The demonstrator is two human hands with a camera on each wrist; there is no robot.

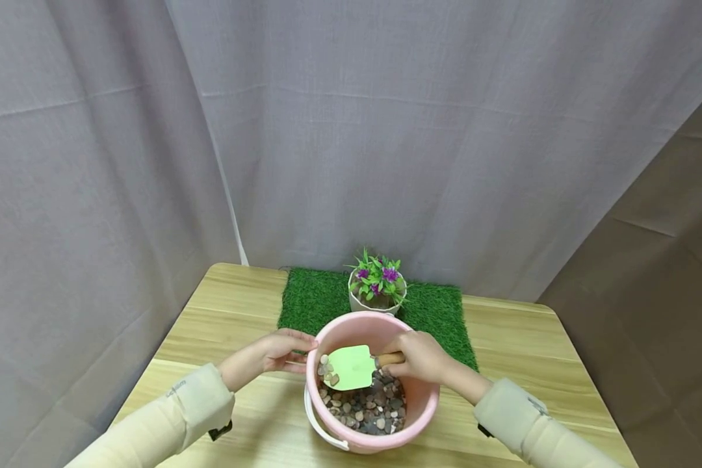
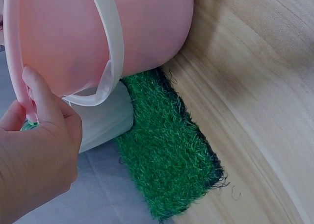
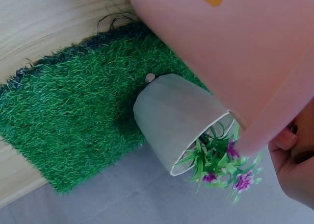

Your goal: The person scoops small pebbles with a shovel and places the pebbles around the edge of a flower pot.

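Observation:
A pink bucket [image 1: 351, 331] stands at the table's front, with several brown, grey and pale pebbles [image 1: 359, 414] in its bottom. My left hand [image 1: 277, 351] pinches the bucket's left rim between thumb and fingers, as the left wrist view shows. Inside the bucket, my right hand [image 1: 422, 357] grips the wooden handle of a garden trowel [image 1: 352, 367]. The trowel's light green blade points left, with several pebbles [image 1: 329, 372] at its tip. From the right wrist view, the bucket wall hides the blade, and only part of my right hand [image 3: 294, 177] shows.
Behind the bucket, a white flowerpot [image 1: 358, 304] with purple flowers stands on a green artificial grass mat [image 1: 312, 296]. The bucket's white carrying handle [image 2: 117, 42] hangs down at its side. Grey curtains [image 1: 386, 162] enclose the wooden table [image 1: 520, 351] at the back and sides.

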